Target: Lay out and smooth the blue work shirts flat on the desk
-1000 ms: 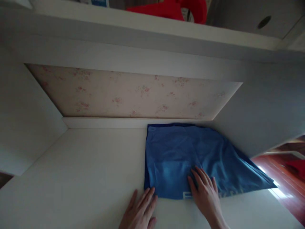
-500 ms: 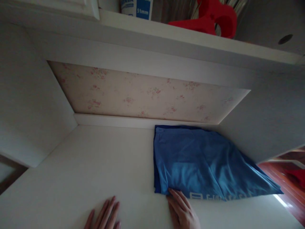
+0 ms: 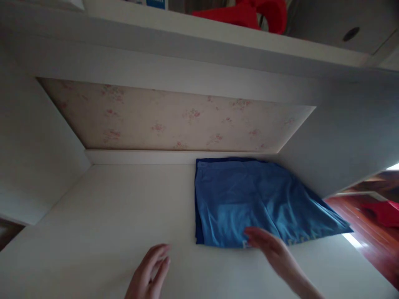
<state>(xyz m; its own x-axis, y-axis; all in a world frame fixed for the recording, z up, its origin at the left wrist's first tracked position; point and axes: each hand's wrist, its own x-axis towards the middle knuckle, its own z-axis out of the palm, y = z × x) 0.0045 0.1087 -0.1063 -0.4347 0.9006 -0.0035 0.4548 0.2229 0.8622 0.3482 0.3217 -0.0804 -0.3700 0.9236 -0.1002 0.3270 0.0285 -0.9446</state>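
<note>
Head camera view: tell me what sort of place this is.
Probably a wardrobe or closet shelf at home: a folded blue garment lies on a white shelf, floral paper lines the back panel, and red wooden flooring shows at right.

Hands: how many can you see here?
2. The left hand hovers over the bare white shelf near the bottom edge; the right hand is at the front edge of the folded blue cloth. No other hands show.

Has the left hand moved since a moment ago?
Yes. The left hand has slid left along the shelf, away from the blue cloth.
</note>
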